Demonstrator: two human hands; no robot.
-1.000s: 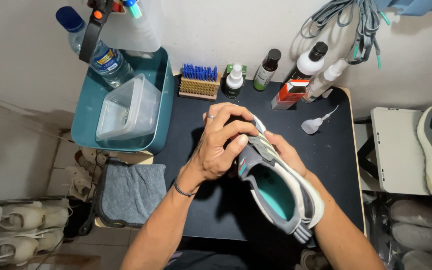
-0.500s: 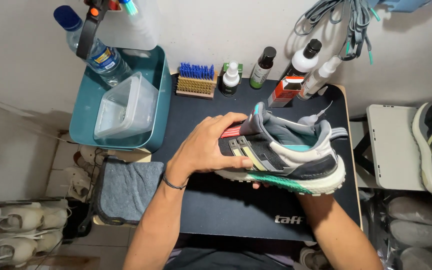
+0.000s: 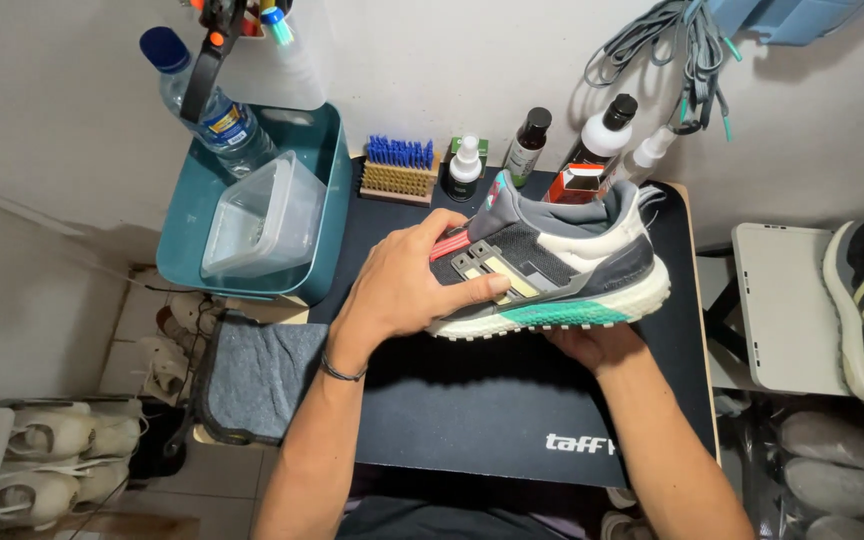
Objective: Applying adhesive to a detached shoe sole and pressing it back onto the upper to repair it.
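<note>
head view: at the centre of the frame, the left hand (image 3: pixel 407 285) clasps the toe end of a grey sneaker (image 3: pixel 552 265), held side-on above the black mat (image 3: pixel 482 400). the right hand (image 3: pixel 592 345) cups the sole from beneath, fingers mostly hidden. at the upper left, a teal tub (image 3: pixel 327 215) holds a clear plastic box (image 3: pixel 262 215) and a water bottle (image 3: pixel 207 100). along the top edge stand a brush (image 3: pixel 397 170) and small bottles (image 3: pixel 532 140).

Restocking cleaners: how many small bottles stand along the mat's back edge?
3: a white-capped spray bottle beside the brush, a dark bottle, and a white black-capped bottle. More may hide behind the shoe.
</note>
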